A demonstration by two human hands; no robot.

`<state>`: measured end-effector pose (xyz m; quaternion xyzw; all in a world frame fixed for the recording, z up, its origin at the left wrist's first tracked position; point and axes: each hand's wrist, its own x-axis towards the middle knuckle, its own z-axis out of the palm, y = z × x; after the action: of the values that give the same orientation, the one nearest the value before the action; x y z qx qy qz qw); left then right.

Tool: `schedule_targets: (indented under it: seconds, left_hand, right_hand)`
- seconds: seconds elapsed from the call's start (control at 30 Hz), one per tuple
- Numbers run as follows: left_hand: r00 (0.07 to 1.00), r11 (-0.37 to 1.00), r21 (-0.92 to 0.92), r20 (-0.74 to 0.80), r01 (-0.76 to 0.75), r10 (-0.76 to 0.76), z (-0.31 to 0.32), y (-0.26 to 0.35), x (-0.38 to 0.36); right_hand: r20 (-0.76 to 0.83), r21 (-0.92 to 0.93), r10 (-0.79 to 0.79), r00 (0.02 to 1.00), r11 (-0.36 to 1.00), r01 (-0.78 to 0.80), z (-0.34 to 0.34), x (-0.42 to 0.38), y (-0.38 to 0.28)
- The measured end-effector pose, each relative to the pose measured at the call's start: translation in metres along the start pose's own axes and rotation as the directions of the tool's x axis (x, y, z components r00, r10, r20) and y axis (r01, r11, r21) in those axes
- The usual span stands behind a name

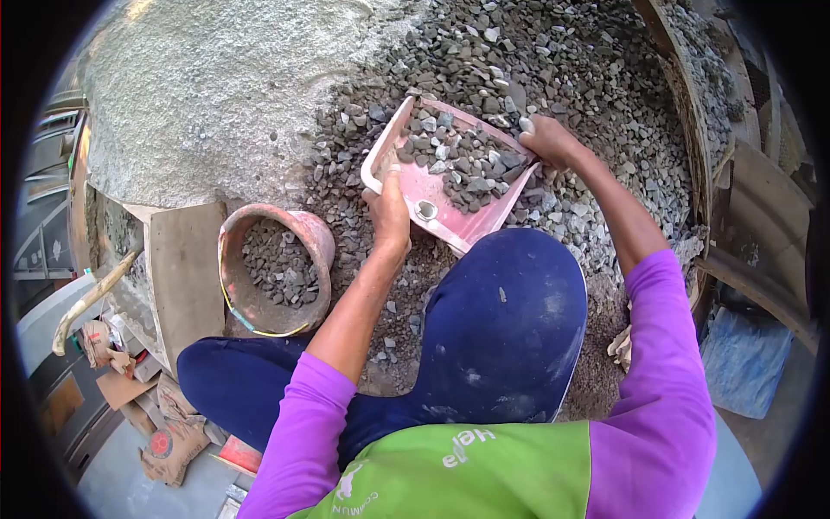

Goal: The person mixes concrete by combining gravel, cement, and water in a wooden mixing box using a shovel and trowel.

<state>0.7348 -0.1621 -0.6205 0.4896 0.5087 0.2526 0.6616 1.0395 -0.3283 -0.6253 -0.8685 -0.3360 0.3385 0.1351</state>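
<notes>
A pink, scoop-like plastic container (406, 186) with grey stones in it rests tilted on the gravel pile (571, 69), in front of my knees. My left hand (389, 208) is closed on its left side wall, thumb on top. At its far right corner, my right hand (549, 143) grips the edge, its fingers partly hidden behind the wall. A round hole shows in the near part of the container. To the left of my left forearm stands a worn reddish bucket (322, 238), partly filled with grey stones.
Pale sand (207, 95) is heaped at the upper left. A wooden board (186, 277) stands left of the bucket, beside a curved stick (95, 294). Paper sacks (173, 445) lie lower left. A wooden edge (687, 112) borders the gravel on the right.
</notes>
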Motion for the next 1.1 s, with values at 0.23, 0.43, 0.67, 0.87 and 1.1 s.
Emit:
schedule_targets:
  seconds: [0.23, 0.43, 0.67, 0.87, 1.1]
  left_hand:
    - [0.974, 0.979, -0.053, 0.132, 0.194, -0.186, -0.037, 0.048, 0.016]
    - [0.935, 0.966, 0.087, 0.245, 0.244, -0.258, -0.09, 0.114, 0.039]
    - [0.945, 0.955, 0.182, 0.189, 0.233, -0.267, -0.08, 0.126, 0.051]
    - [0.942, 0.943, 0.254, 0.204, 0.214, -0.268, -0.073, 0.133, 0.05]
    - [0.955, 0.965, 0.241, 0.245, 0.104, -0.164, -0.067, 0.13, 0.052]
  right_hand:
    - [0.074, -0.2, -0.048, 0.996, 0.978, 0.062, -0.009, -0.083, -0.06]
    - [0.056, -0.223, -0.16, 0.986, 0.96, 0.168, 0.004, -0.064, -0.082]
    - [-0.453, -0.044, 0.018, 0.891, 0.998, -0.043, -0.059, 0.185, -0.016]
    - [0.004, 0.039, -0.056, 0.998, 0.998, 0.056, -0.047, 0.134, -0.037]
    - [0.143, 0.109, 0.04, 0.989, 0.993, -0.055, -0.001, 0.029, -0.069]
